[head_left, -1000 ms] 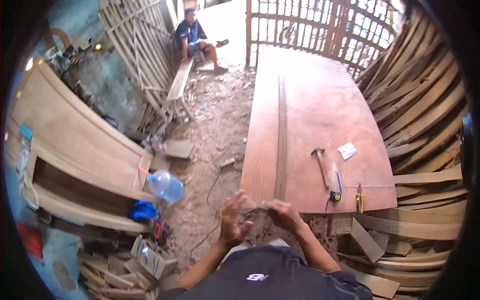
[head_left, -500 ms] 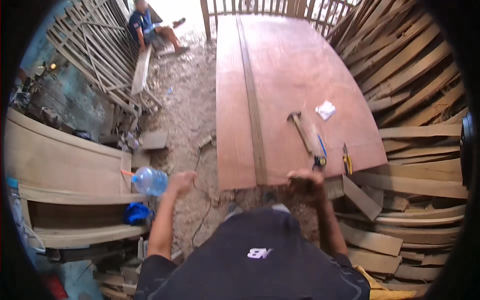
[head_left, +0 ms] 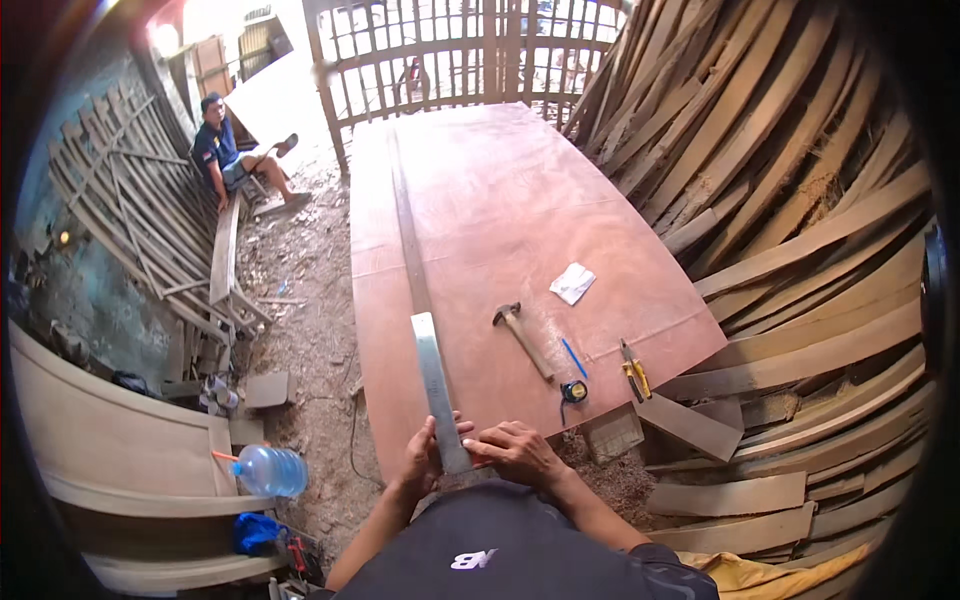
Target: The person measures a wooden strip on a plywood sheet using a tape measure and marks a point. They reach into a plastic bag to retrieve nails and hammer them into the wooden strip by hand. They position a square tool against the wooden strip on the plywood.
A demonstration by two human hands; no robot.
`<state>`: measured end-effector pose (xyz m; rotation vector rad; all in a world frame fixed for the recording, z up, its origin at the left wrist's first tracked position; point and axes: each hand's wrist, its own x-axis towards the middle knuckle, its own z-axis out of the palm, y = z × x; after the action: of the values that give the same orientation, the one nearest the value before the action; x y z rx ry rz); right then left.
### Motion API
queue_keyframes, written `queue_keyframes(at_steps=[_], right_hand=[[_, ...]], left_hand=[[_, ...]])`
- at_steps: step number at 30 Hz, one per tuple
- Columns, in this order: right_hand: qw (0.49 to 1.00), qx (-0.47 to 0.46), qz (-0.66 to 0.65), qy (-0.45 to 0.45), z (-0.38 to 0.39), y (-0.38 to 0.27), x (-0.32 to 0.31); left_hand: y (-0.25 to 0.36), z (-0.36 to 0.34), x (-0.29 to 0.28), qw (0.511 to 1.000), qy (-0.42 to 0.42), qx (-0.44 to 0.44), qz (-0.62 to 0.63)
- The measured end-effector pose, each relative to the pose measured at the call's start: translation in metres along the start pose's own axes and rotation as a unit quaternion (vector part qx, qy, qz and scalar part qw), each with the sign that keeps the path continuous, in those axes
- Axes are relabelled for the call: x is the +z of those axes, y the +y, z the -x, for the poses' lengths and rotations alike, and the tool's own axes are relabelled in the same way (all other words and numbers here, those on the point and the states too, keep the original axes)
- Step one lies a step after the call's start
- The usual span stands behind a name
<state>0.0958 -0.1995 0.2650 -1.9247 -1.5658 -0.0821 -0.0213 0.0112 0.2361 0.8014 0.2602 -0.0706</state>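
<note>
Here, over the plywood (head_left: 480,235), left hand (head_left: 420,460) and right hand (head_left: 522,455) grasp the metal strip (head_left: 438,385) with fingers at its near end, and it looks stiff but slick, best held by both edges.

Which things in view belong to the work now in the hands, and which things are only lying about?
Belonging, it seems:
metal strip, in left hand, right hand at its edge
sheet, below
hammer, tape, pliers, on the sheet

Only lying about, probably:
bottle
blue bundle
yellow cloth
</note>
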Motion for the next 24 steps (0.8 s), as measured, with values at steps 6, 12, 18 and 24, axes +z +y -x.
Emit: queue_keyframes(at_steps=[6,12,18,24], right_hand=[[0.998,0.051,-0.024,0.04,0.008,0.039,0.003],[0.975,0.17,0.043,0.135,0.044,0.079,0.004],[0.994,0.074,0.032,0.079,0.061,0.116,0.0],[0.862,0.315,-0.331,0.22,0.072,0.098,0.002]], left_hand=[[-0.009,-0.042,0.007,0.972,0.199,0.071,-0.099],[0.002,-0.087,0.061,0.96,0.259,0.05,-0.09],[-0.018,-0.112,0.086,0.972,0.187,-0.064,-0.125],[-0.04,-0.1,0.083,0.99,0.093,-0.097,-0.048]])
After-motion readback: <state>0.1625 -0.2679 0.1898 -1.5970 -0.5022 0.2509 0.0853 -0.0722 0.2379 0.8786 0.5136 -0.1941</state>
